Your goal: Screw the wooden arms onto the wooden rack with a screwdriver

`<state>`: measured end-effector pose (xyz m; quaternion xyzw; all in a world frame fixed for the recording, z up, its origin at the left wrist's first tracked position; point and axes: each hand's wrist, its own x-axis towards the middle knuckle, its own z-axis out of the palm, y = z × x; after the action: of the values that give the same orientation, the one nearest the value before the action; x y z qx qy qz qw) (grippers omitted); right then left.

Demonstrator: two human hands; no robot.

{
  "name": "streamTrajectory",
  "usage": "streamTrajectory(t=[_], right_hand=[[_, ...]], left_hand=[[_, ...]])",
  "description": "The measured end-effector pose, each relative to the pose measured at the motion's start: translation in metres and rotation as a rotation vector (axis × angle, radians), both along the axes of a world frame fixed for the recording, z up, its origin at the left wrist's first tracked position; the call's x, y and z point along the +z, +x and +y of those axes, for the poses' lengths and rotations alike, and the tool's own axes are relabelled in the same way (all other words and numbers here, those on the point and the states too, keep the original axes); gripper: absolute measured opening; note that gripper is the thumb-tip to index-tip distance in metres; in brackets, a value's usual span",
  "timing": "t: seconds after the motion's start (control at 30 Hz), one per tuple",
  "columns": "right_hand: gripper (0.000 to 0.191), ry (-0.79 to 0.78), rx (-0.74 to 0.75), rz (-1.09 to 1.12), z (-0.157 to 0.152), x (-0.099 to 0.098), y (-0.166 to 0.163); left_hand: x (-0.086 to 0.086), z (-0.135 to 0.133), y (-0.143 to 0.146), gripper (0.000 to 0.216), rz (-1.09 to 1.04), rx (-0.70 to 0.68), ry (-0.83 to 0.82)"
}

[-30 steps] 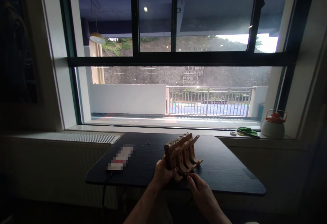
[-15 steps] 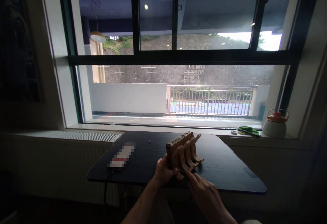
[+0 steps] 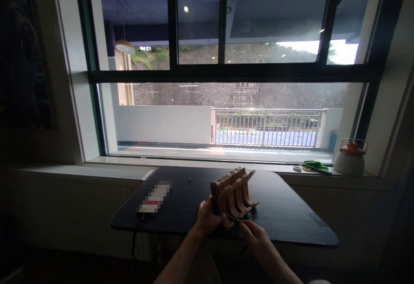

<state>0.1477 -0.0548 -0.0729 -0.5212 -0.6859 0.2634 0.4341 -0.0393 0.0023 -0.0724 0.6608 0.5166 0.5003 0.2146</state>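
A wooden hook rack (image 3: 238,195) stands on the table, with a rough-edged brown back and several curved light-wood prongs on its right side. My left hand (image 3: 208,218) is closed round its near left end, the thumb over the lowest front part. My right hand (image 3: 257,236) pinches a slim dark tool (image 3: 235,219), whose tip points at the base of the nearest prong. The kind of tool is too dark to make out, and my fingers hide its rear part.
The dark table (image 3: 181,215) has rounded corners. On its left lies a blurred-out pale object (image 3: 155,197) by a black cable (image 3: 133,241). A small dark bit (image 3: 189,179) lies farther back. The windowsill holds green gloves (image 3: 316,166), small rings (image 3: 296,168) and a red-lidded pot (image 3: 349,161).
My right hand has drawn back slightly to the right, and more of the slim dark tool shows. My left hand and the hook rack stay in place.
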Motion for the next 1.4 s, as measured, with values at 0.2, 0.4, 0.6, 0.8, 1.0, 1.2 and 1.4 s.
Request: streamTrajectory(t=[0.2,0.4,0.6,0.8,1.0,1.2,1.4], right_hand=[[0.046,0.320,-0.021,-0.453,-0.018,0.019,0.004],[0.036,0.631,-0.015,-0.643,-0.017,0.024,-0.003],[0.026,0.363,-0.055,-0.316,-0.011,0.013,-0.010],[0.036,0.066,-0.035,-0.060,-0.001,0.011,-0.004],[0.048,0.227,-0.070,-0.461,-0.012,0.019,0.005],[0.039,0.580,-0.006,-0.735,-0.015,0.021,0.003],[0.026,0.448,-0.037,-0.558,-0.007,0.005,-0.001]], left_hand=[[-0.001,0.002,0.000,0.041,0.030,0.005,0.012],[-0.002,0.003,0.000,0.039,0.027,0.011,-0.003],[0.001,0.002,0.000,0.037,0.036,0.011,0.001],[-0.003,0.004,0.000,0.037,0.064,0.015,0.017],[-0.005,0.003,0.000,0.039,0.068,0.004,0.038],[0.001,0.000,0.000,0.039,0.079,0.011,0.025],[0.000,0.002,0.000,0.038,0.079,0.002,0.020]])
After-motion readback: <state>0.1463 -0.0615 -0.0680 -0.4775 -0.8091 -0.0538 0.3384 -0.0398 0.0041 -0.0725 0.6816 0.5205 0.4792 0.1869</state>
